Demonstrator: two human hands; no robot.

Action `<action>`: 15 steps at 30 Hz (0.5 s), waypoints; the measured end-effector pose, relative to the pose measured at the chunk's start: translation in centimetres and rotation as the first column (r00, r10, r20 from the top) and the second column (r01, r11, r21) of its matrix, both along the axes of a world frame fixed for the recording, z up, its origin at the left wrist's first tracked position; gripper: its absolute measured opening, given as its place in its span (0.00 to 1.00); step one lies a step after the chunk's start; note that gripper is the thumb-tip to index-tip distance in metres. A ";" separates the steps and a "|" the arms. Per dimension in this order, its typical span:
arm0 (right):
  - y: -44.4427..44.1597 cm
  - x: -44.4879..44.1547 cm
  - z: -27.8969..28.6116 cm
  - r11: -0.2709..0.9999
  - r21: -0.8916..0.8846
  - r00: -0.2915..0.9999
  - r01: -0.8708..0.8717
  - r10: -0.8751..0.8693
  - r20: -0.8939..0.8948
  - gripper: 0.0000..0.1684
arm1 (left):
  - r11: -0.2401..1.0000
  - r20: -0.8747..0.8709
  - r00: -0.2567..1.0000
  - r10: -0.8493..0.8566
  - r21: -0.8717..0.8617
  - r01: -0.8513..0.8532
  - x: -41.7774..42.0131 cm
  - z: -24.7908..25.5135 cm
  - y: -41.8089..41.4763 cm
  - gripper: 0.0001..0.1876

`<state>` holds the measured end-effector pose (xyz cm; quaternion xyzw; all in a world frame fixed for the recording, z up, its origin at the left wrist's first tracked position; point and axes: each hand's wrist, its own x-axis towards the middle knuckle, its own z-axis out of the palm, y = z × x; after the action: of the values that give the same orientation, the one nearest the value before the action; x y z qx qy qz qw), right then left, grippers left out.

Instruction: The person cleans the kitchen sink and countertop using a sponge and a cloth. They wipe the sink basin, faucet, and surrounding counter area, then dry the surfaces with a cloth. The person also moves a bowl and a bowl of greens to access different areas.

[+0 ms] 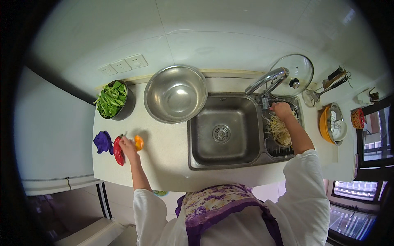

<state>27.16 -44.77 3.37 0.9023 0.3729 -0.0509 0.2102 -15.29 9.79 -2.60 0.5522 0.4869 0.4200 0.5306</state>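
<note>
My left hand has its fingers on the upper part of a long red pepper at the left of the countertop. Just right of those fingers sits an orange pepper piece, and a crumpled purple cloth-like item lies to the left. Over the small side basin, my right hand grips the lever at the base of a chrome faucet; the fingers mostly hide the lever. Bean sprouts lie below that hand, on the basin's rack.
A large steel bowl overlaps the corner of the steel sink. Behind the left hand stands a dark pot of leafy greens. A glass lid leans by the wall, with utensils and nested bowls farther right.
</note>
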 end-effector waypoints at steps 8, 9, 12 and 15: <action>-1.5 0.2 -0.8 0.998 0.056 1.000 -0.001 0.001 0.000 0.22 | 0.747 -0.692 0.707 0.149 0.547 0.378 4.0 3.6 -5.3 0.28; -1.2 -0.2 -0.6 0.998 0.055 1.000 0.005 -0.005 0.002 0.21 | 0.707 -0.645 0.737 0.203 0.617 0.346 4.5 6.4 -7.3 0.28; -1.5 -0.3 -1.0 0.996 0.088 1.000 -0.002 0.000 0.019 0.21 | 0.733 -0.524 0.852 0.011 0.584 0.349 7.3 9.6 -14.2 0.26; -1.0 -0.2 -0.9 0.995 0.096 0.999 0.016 -0.014 -0.029 0.20 | 0.651 -0.245 0.692 -0.680 0.235 0.722 13.0 8.5 -21.2 0.19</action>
<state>26.92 -45.72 2.43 0.9133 0.3711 -0.0473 0.1609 -2.27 -11.37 5.86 0.8009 0.1968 0.2151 0.5230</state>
